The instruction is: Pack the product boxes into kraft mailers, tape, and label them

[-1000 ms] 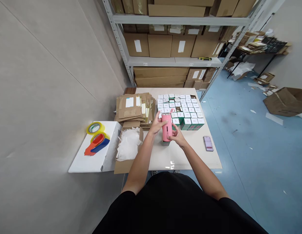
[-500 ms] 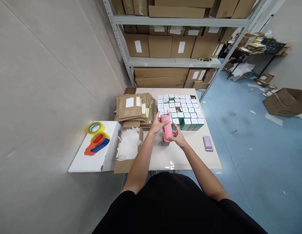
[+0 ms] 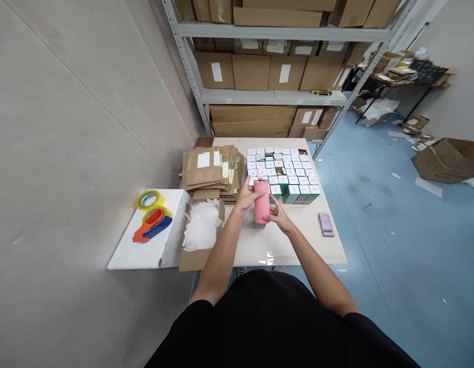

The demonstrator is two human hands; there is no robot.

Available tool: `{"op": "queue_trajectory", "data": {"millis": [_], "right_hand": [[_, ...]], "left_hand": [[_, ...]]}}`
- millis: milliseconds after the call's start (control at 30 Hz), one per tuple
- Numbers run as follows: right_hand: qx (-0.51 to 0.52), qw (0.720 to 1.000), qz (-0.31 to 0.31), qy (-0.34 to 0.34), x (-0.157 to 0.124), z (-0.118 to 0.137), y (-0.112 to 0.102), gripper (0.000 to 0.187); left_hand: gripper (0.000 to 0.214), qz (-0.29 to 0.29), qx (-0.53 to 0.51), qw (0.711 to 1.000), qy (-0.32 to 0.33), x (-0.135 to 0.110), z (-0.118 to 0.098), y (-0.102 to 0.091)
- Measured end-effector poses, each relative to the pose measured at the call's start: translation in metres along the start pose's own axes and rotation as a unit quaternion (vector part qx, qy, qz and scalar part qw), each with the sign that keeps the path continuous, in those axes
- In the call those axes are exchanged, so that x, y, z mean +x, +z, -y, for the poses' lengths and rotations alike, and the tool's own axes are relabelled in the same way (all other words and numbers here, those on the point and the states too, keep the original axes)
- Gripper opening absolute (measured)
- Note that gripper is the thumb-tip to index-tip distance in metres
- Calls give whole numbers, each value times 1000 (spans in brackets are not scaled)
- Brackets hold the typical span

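Between my two hands is a pink tumbler (image 3: pixel 262 203) with a pink piece at its top, held over the table. My left hand (image 3: pixel 247 196) grips its upper left side, thumb across the front. On the lower right, the fingers of my right hand (image 3: pixel 277 214) close round it near the base. A small box (image 3: pixel 259 225) shows partly beneath the tumbler, mostly hidden by it. Just beyond my hands stand rows of white-topped green boxes (image 3: pixel 293 180), a few with open tops.
Flattened cardboard (image 3: pixel 202 168) is stacked at the table's left, behind an open carton (image 3: pixel 194 259) of white paper (image 3: pixel 202 225). Tape rolls (image 3: pixel 149 200) and a red-and-blue tape dispenser (image 3: pixel 152 227) lie on a white block (image 3: pixel 125 258). A blurred purple item (image 3: pixel 326 225) sits right. Shelving (image 3: pixel 260 97) stands behind.
The tumbler has turned in my hands, so the dark marking on its front no longer shows. It also stands a little more upright. Both hands stay in nearly the same place.
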State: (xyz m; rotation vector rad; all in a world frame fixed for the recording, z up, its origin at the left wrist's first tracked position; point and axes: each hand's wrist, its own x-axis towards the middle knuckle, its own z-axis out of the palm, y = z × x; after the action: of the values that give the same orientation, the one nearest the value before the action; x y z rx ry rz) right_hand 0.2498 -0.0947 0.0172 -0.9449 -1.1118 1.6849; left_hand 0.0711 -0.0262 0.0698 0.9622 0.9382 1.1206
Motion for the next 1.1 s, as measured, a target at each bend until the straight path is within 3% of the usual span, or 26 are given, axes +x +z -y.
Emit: {"op": "queue_trajectory", "data": {"millis": [167,333,467,667,800,933,1100], "right_hand": [[-14,999,-25,-16,-1,1,2,123],[-19,1000,-11,-18,-6,4,2,119],[-25,1000,-11,-2,-7,10,4,118],[-48,997,-56,-17,-4,10,4,123],[-39,999,-18,11,-5,9,2,119],[-40,998,-56,7,-5,7,5,126],[-30,998,-57,-10,-3,7,10,122]], "left_hand": [[95,41,-3,999,35,-3,-3,4],[80,24,3,999,37,-5,-7,5],[90,36,-16,999,20,-5,-4,4],[124,21,-19,1000,12,0,-1,4],[124,30,-33,999,0,-3,-2,4],[126,58,-52,997,-10,-6,-2,4],[128,20,-39,999,-12,-3,0,2]]}}
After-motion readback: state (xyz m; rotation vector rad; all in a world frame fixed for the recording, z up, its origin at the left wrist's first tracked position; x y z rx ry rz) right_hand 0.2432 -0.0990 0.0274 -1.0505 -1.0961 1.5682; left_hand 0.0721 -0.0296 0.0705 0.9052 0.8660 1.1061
